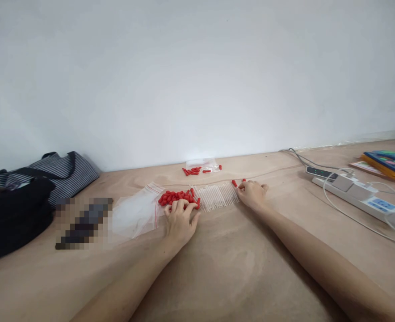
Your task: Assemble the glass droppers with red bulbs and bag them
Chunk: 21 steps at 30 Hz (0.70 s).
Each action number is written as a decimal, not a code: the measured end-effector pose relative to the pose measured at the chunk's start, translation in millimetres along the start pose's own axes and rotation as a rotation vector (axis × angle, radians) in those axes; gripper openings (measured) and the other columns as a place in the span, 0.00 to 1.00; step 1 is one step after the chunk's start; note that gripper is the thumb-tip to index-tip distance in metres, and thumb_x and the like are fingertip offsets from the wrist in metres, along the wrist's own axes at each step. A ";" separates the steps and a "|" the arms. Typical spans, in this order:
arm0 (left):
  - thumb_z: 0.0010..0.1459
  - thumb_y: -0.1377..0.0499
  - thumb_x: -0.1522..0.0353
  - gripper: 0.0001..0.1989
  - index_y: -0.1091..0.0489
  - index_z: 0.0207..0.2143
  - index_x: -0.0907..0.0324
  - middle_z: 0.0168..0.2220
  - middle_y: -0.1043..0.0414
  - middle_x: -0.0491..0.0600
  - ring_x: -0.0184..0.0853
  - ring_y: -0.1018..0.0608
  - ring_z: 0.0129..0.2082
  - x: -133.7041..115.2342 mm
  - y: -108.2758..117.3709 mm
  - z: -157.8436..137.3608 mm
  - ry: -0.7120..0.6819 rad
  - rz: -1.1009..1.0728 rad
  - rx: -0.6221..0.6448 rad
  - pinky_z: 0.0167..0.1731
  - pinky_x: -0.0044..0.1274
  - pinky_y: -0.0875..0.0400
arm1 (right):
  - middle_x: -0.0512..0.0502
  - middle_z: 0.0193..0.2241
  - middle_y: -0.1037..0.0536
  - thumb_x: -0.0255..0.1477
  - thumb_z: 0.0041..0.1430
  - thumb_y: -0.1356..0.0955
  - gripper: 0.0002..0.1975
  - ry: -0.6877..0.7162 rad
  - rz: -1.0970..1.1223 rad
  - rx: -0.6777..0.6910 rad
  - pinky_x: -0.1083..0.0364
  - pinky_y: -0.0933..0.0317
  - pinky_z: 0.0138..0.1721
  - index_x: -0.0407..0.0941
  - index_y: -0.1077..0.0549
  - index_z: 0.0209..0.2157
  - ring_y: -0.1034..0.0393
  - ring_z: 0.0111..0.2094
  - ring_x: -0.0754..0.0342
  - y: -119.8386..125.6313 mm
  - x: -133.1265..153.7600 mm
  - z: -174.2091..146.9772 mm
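My left hand (pixel 180 221) rests at the near edge of a pile of small red rubber bulbs (pixel 174 196), fingers bent over it and the thumb apart. A red bulb stands just past its index finger. To the right of the pile lies a row of thin clear tubes (pixel 217 197), side by side. At the row's right end, my right hand (pixel 253 194) is closed, its fingertips against a red bulb (pixel 234 183). Another red bulb (pixel 244 180) shows just behind its fingers. Whether a tube is in that grip is hidden.
Clear zip bags (pixel 133 212) lie left of the pile. Nearer the wall are more red pieces (pixel 192 171) and a small bag (pixel 200 164). A striped bag (pixel 73 174) and black cloth (pixel 13 219) occupy the left; a power strip (pixel 361 197) with cables lies right.
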State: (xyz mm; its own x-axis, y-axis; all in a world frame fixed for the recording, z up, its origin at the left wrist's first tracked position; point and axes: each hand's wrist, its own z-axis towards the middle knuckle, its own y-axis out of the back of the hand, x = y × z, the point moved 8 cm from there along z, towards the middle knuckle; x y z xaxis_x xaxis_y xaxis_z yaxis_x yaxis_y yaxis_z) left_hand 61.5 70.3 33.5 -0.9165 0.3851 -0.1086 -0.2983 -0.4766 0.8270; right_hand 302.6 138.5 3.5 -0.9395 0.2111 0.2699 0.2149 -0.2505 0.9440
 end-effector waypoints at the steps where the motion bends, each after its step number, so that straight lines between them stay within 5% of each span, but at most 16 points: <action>1: 0.51 0.42 0.66 0.08 0.29 0.35 0.56 0.36 0.32 0.51 0.41 0.33 0.39 -0.6 0.2 5.0 -0.002 0.027 -0.007 0.41 0.35 0.47 | 0.44 0.37 0.26 0.32 0.56 0.42 0.14 -0.005 -0.021 0.024 0.48 0.57 0.42 0.47 0.26 0.31 0.37 0.42 0.48 -1.7 2.4 1.8; 14: 0.52 0.44 0.66 0.08 0.28 0.26 0.59 0.41 0.33 0.54 0.44 0.36 0.44 1.1 -21.7 34.4 0.145 0.122 0.087 0.44 0.38 0.48 | 0.40 0.32 0.26 0.22 0.47 0.38 0.11 -0.039 -0.110 0.128 0.46 0.54 0.44 0.41 0.28 0.33 0.33 0.39 0.46 -15.3 11.9 21.3; 21: 0.56 0.47 0.68 0.08 0.30 0.28 0.59 0.37 0.32 0.52 0.42 0.35 0.41 -8.0 1.0 20.3 0.028 -0.023 -0.013 0.40 0.34 0.44 | 0.34 0.39 0.28 0.26 0.55 0.42 0.12 0.058 -0.081 0.042 0.48 0.51 0.40 0.40 0.30 0.36 0.38 0.44 0.43 4.6 20.9 6.4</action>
State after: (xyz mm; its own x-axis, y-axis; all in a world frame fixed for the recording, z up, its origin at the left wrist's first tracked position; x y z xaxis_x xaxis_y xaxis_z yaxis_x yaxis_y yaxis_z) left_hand 73.9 82.8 46.5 -0.9162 0.3743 -0.1431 -0.3230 -0.4784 0.8166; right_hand 285.6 147.8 14.7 -0.9678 0.1737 0.1823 0.1478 -0.1945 0.9697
